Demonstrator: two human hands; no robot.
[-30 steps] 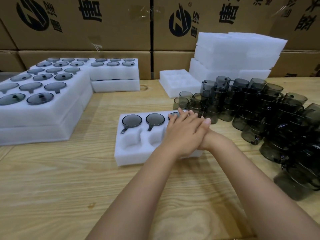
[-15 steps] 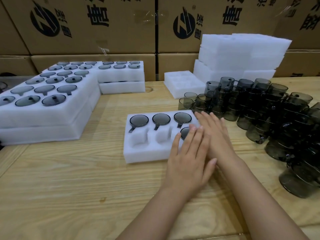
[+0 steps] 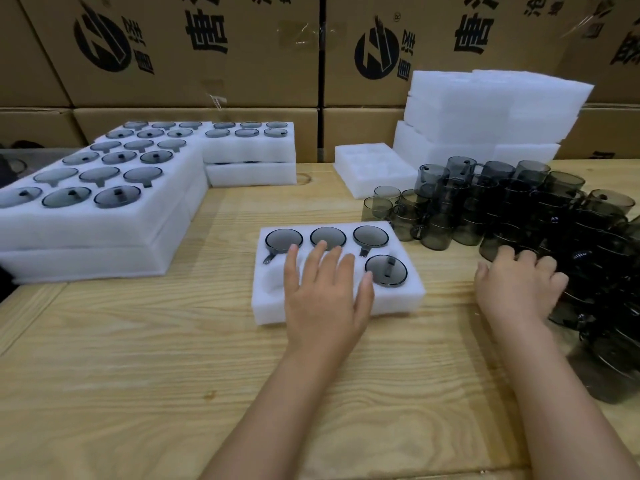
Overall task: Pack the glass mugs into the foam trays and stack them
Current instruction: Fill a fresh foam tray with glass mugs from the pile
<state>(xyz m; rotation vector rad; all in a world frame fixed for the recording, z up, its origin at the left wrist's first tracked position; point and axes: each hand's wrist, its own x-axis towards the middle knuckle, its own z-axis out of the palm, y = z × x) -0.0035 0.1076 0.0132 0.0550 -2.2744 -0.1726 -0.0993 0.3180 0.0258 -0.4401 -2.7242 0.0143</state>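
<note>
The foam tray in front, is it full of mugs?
Not full: the foam tray holds four mugs, and front pockets by the left hand show bare foam.

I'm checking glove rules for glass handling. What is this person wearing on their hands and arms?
Nothing visible. The left hand and right hand are bare: no gloves, rings, watch or bracelet. The forearms are uncovered too, with no sleeve in view.
</note>
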